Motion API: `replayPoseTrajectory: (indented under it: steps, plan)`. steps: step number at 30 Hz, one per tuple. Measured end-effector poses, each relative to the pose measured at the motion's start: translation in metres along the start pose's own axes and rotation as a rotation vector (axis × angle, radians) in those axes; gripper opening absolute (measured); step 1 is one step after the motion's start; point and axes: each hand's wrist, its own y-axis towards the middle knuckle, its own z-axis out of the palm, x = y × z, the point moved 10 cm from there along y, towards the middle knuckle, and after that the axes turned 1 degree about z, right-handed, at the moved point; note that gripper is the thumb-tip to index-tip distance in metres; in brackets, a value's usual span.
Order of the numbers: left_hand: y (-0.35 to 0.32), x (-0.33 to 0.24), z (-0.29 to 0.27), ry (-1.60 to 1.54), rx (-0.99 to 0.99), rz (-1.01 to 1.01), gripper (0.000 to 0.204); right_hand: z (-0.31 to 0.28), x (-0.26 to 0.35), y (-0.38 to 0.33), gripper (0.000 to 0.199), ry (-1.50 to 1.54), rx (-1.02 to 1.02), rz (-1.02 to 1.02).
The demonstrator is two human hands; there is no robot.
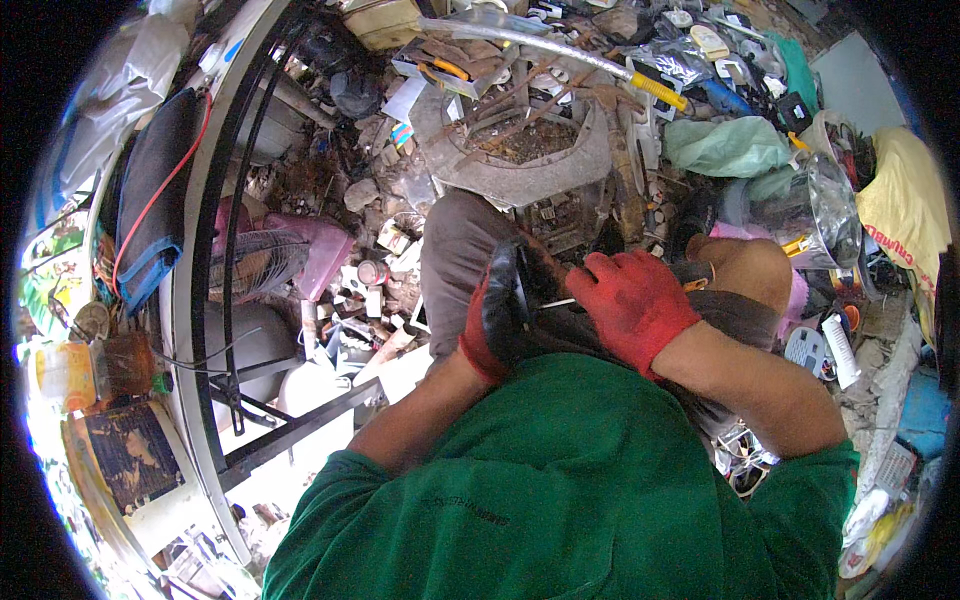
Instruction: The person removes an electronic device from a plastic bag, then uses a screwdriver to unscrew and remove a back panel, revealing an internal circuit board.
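My left hand, in a red glove, is closed around a black, shiny, rounded object above my lap; its exact kind is not clear. My right hand, also gloved in red, grips a screwdriver. The thin metal shaft points left at the black object, and a dark and orange handle end sticks out on the right of the fist. Whether the tip touches the object I cannot make out. Beneath both hands are my legs in brown shorts.
A grey stone-like ring lies ahead amid scrap. Beyond it runs a silver tube with a yellow end. A metal frame stands at the left. On the right are a clear plastic container, a green bag and a yellow sack.
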Motion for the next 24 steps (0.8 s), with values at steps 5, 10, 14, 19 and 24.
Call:
replayPoseTrajectory:
  steps: [5, 10, 14, 19, 24]
  plan:
    - [-0.003, 0.014, -0.025, -0.146, -0.142, -0.13, 0.034, 0.005, 0.006, -0.001, 0.022, 0.056, 0.147, 0.002]
    - [-0.007, 0.003, -0.012, 0.104, -0.194, -0.05, 0.035, 0.002, 0.009, -0.003, 0.022, 0.034, 0.064, -0.069]
    - [-0.004, -0.001, 0.002, 0.156, -0.059, -0.029, 0.037, -0.003, 0.016, 0.001, 0.021, -0.026, -0.045, -0.087]
    - [-0.007, 0.018, -0.013, -0.056, -0.172, -0.204, 0.038, 0.004, 0.014, 0.0, 0.019, -0.006, 0.025, -0.003]
    - [-0.006, 0.019, -0.007, -0.057, -0.099, -0.231, 0.041, 0.009, 0.017, -0.001, 0.02, 0.046, 0.124, -0.049]
